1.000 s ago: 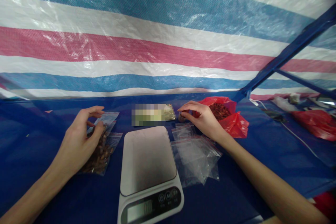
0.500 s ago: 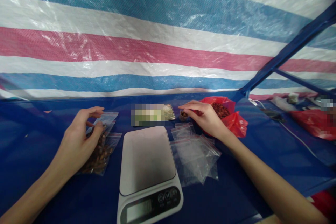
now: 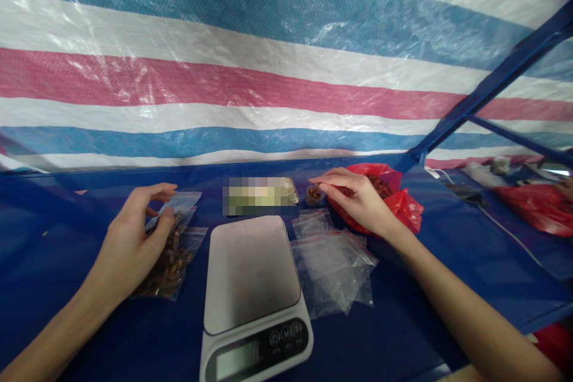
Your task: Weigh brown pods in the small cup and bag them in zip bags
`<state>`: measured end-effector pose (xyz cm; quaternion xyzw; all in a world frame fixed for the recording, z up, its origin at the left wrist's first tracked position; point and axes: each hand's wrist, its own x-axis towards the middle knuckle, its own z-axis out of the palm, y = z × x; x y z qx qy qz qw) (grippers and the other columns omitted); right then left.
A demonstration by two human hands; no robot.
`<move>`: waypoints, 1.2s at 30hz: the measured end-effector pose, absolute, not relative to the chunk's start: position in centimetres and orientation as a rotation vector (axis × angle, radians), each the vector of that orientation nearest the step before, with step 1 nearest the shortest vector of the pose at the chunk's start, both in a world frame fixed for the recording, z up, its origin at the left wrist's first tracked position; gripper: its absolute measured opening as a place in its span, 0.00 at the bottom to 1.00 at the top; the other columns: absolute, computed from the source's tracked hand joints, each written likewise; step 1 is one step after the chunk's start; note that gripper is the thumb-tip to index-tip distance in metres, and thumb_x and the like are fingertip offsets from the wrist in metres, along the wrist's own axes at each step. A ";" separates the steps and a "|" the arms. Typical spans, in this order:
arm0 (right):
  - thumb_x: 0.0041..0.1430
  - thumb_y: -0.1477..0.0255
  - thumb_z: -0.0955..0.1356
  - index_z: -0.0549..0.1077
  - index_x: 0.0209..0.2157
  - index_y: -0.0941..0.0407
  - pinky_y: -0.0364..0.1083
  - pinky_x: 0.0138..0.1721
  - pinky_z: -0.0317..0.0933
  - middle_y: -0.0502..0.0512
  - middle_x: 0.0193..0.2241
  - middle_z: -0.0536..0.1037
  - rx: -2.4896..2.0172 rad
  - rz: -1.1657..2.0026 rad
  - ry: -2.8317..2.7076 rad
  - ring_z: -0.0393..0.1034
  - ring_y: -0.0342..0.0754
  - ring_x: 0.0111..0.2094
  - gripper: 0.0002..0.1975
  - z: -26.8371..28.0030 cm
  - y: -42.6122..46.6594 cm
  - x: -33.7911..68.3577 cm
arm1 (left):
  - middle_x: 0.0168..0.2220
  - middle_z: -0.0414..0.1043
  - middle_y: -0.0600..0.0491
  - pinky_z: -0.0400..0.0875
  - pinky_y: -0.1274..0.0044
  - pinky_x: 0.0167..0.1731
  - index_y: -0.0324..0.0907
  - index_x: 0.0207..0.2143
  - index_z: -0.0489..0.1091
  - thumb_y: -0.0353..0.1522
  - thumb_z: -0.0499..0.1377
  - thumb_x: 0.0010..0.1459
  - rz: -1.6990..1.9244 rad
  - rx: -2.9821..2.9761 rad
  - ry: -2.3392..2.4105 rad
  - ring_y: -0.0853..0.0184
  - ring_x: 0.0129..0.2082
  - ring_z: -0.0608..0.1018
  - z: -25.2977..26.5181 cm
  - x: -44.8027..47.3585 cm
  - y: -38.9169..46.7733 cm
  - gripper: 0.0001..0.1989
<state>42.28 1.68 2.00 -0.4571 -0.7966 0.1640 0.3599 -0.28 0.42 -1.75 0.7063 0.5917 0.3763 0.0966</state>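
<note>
My left hand (image 3: 139,242) rests over clear zip bags (image 3: 168,268) filled with brown, elongated pieces, its thumb and bent fingers apart. Beside a small round cup (image 3: 314,194) of brown pieces, my right hand (image 3: 356,197) has its thumb close against the fingers; anything between them is too small to make out. Just behind that hand lies an open red plastic bag (image 3: 407,212) with reddish-brown pieces in it. Between my hands stands a digital kitchen scale (image 3: 253,274) with a bare plate. Several flat, clear zip bags (image 3: 329,268) overlap to its right.
A partly blurred flat, phone-like object (image 3: 292,191) lies behind the scale. Blue metal bars (image 3: 474,101) rise at the right, with a white cable (image 3: 510,236) and another red bag (image 3: 537,206) beyond. A striped tarpaulin (image 3: 224,77) hangs behind the blue table (image 3: 403,322).
My right hand has shifted slightly right, off the small cup, so more of the brown pieces in it show. My left hand stays in place.
</note>
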 end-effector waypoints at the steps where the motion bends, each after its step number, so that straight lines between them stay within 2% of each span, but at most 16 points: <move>1: 0.73 0.66 0.68 0.84 0.51 0.52 0.53 0.53 0.72 0.56 0.47 0.87 -1.201 0.406 -2.030 0.81 0.54 0.48 0.13 1.9 1.7 42.5 | 0.49 0.75 0.47 0.73 0.64 0.48 0.44 0.56 0.69 0.42 0.54 0.65 1.116 2.095 1.753 0.56 0.47 0.79 -1.7 -0.3 0.4 0.21; 4: 0.74 0.66 0.67 0.81 0.57 0.51 0.54 0.53 0.73 0.56 0.47 0.87 -1.266 0.384 -1.971 0.82 0.54 0.48 0.16 1.6 1.7 43.0 | 0.49 0.75 0.48 0.73 0.63 0.48 0.44 0.56 0.69 0.42 0.54 0.65 1.125 2.101 1.752 0.56 0.46 0.79 -1.7 -0.4 0.5 0.21; 7: 0.74 0.69 0.65 0.81 0.56 0.52 0.54 0.53 0.73 0.56 0.49 0.87 -1.257 0.370 -2.005 0.82 0.54 0.49 0.16 1.4 1.8 43.0 | 0.49 0.75 0.48 0.73 0.63 0.48 0.44 0.56 0.69 0.42 0.54 0.65 1.134 2.099 1.750 0.56 0.46 0.79 -1.7 -0.4 0.5 0.20; 15: 0.70 0.76 0.65 0.83 0.48 0.52 0.51 0.47 0.73 0.54 0.41 0.87 -1.221 0.086 -2.037 0.81 0.53 0.42 0.15 2.1 1.6 42.9 | 0.49 0.75 0.48 0.73 0.63 0.48 0.45 0.56 0.69 0.41 0.54 0.65 1.129 2.094 1.754 0.57 0.47 0.78 -1.6 -0.4 0.6 0.20; 18: 0.66 0.77 0.65 0.83 0.38 0.52 0.50 0.43 0.72 0.55 0.38 0.87 -1.377 -0.093 -1.917 0.81 0.53 0.37 0.14 3.0 1.7 45.3 | 0.50 0.74 0.48 0.72 0.64 0.49 0.45 0.57 0.68 0.41 0.54 0.66 1.131 2.098 1.748 0.57 0.48 0.78 -1.6 -0.5 0.5 0.20; 20: 0.62 0.78 0.67 0.81 0.33 0.52 0.49 0.38 0.71 0.55 0.33 0.86 -1.552 -0.156 -1.960 0.81 0.53 0.32 0.11 3.1 1.9 47.6 | 0.50 0.74 0.48 0.72 0.64 0.49 0.44 0.57 0.68 0.41 0.54 0.67 1.120 2.093 1.748 0.57 0.49 0.78 -1.6 -0.5 0.4 0.20; 21: 0.59 0.77 0.68 0.81 0.33 0.52 0.49 0.34 0.70 0.55 0.31 0.85 -1.627 -0.137 -2.033 0.80 0.53 0.29 0.10 2.9 2.1 48.8 | 0.50 0.74 0.47 0.72 0.64 0.49 0.44 0.57 0.68 0.41 0.54 0.67 1.112 2.088 1.751 0.57 0.48 0.78 -1.6 -0.5 0.4 0.20; 24: 0.55 0.74 0.72 0.82 0.38 0.52 0.47 0.33 0.71 0.54 0.35 0.87 -1.662 0.048 -2.241 0.81 0.53 0.32 0.09 1.5 2.8 51.5 | 0.50 0.74 0.48 0.72 0.64 0.49 0.45 0.57 0.68 0.42 0.54 0.67 1.092 2.072 1.770 0.57 0.47 0.78 -1.7 -0.5 0.4 0.20; 26: 0.56 0.72 0.73 0.83 0.39 0.51 0.46 0.34 0.72 0.54 0.36 0.87 -1.616 0.124 -2.251 0.81 0.52 0.33 0.08 0.6 3.1 52.4 | 0.50 0.75 0.48 0.72 0.63 0.49 0.45 0.57 0.68 0.42 0.54 0.67 1.083 2.071 1.779 0.57 0.46 0.78 -1.7 -0.6 0.4 0.20; 29: 0.59 0.71 0.72 0.82 0.33 0.50 0.45 0.32 0.71 0.53 0.31 0.85 -1.589 0.134 -2.212 0.79 0.51 0.30 0.04 0.6 3.3 52.5 | 0.50 0.75 0.48 0.73 0.63 0.49 0.44 0.57 0.68 0.42 0.54 0.66 1.080 2.074 1.782 0.57 0.46 0.78 -1.7 -0.6 0.5 0.20; 32: 0.60 0.74 0.70 0.81 0.31 0.51 0.46 0.32 0.69 0.54 0.30 0.85 -1.625 0.126 -2.224 0.79 0.51 0.29 0.07 1.8 3.2 52.2 | 0.50 0.75 0.47 0.73 0.64 0.50 0.44 0.57 0.68 0.42 0.54 0.66 1.079 2.075 1.774 0.57 0.47 0.78 -1.6 -0.4 0.5 0.21; 36: 0.63 0.75 0.69 0.81 0.32 0.52 0.50 0.33 0.69 0.57 0.32 0.85 -1.641 0.039 -2.176 0.79 0.54 0.30 0.07 3.7 2.6 52.0 | 0.51 0.74 0.47 0.72 0.63 0.49 0.45 0.57 0.68 0.42 0.54 0.67 1.082 2.070 1.766 0.57 0.47 0.78 -1.7 -0.4 0.4 0.20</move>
